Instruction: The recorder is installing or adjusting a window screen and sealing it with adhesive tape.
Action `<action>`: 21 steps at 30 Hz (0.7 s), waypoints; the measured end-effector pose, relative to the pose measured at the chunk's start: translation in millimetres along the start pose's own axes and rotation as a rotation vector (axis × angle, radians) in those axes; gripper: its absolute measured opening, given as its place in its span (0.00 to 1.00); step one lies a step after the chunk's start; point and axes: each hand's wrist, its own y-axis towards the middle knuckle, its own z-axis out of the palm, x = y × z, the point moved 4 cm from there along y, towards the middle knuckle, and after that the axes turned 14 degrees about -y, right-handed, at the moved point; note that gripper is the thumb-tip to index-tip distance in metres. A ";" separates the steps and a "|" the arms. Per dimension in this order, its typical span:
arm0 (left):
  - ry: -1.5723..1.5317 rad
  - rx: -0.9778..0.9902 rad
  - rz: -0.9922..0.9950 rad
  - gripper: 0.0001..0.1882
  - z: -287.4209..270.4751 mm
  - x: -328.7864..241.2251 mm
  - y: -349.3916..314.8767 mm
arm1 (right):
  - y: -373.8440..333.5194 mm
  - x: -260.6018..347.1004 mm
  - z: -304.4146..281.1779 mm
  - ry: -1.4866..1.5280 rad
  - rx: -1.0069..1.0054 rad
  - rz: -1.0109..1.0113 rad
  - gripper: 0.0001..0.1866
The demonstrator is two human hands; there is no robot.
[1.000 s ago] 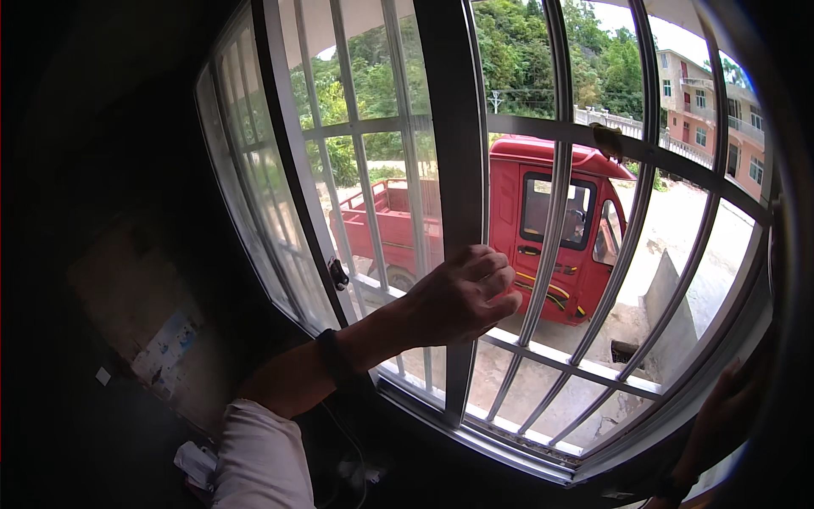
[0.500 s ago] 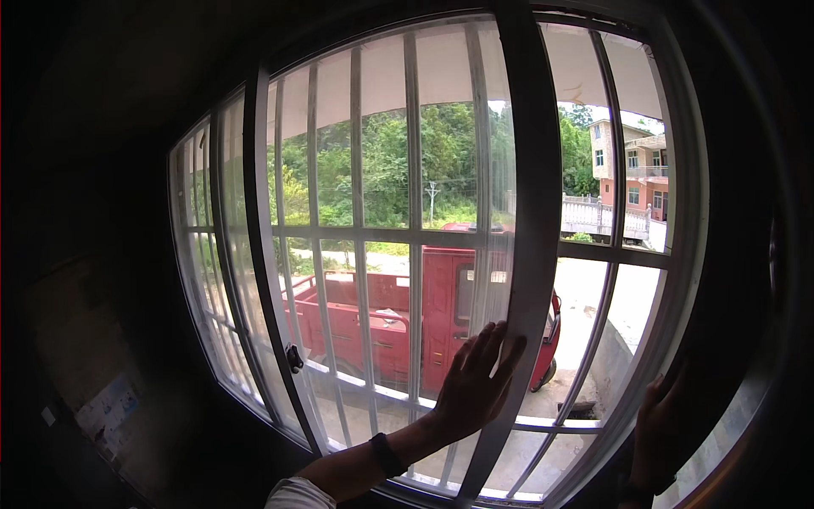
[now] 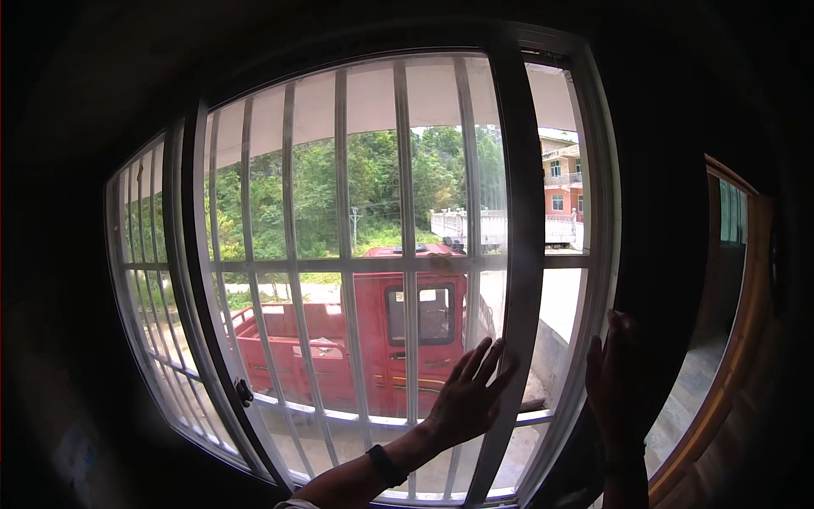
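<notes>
A sliding window sash [image 3: 517, 280] with a dark frame spans the middle of the view. My left hand [image 3: 465, 400] is open, its fingers stretched against the glass and the sash's right upright. A dark band circles that wrist. Farther right, my right hand [image 3: 617, 360] is raised beside the window's outer frame [image 3: 604, 254], fingers up and thumb apart; it is dark, and whether it touches the frame or the wall I cannot tell. On the sash's left upright sits a small black latch [image 3: 243, 392], touched by neither hand.
Pale security bars [image 3: 348, 263] stand just outside the glass. Beyond them is a red cargo three-wheeler [image 3: 373, 339], with trees and a building [image 3: 561, 182] farther off. At the right, a doorway with a wooden frame [image 3: 721, 390] opens in the dark wall.
The sash has slid right with my left hand on it, narrowing the gap at its right side. My right hand shows higher beside the frame. The view has turned right, bringing in the doorway.
</notes>
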 end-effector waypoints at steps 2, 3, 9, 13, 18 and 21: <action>-0.065 0.020 0.007 0.40 -10.4 9.9 -5.1 | 45.5 16.5 -20.5 0.122 0.014 -0.098 0.21; -0.141 0.038 0.024 0.40 -13.9 13.3 -4.8 | 63.7 24.8 -21.4 0.162 -0.133 -0.162 0.19; 0.223 -0.391 -0.070 0.33 -117.2 64.2 -4.3 | 198.9 38.3 47.2 0.507 -0.523 -0.220 0.19; 0.525 -0.540 -0.174 0.30 -192.9 114.0 -39.3 | 287.5 46.6 43.1 0.445 -0.516 -0.232 0.21; 0.656 -0.419 -0.306 0.32 -222.9 149.0 -99.6 | 364.8 44.2 46.2 0.370 -0.540 -0.198 0.23; 0.633 -0.388 -0.342 0.31 -215.8 153.0 -119.9 | 391.1 37.7 63.9 0.252 -0.377 -0.095 0.24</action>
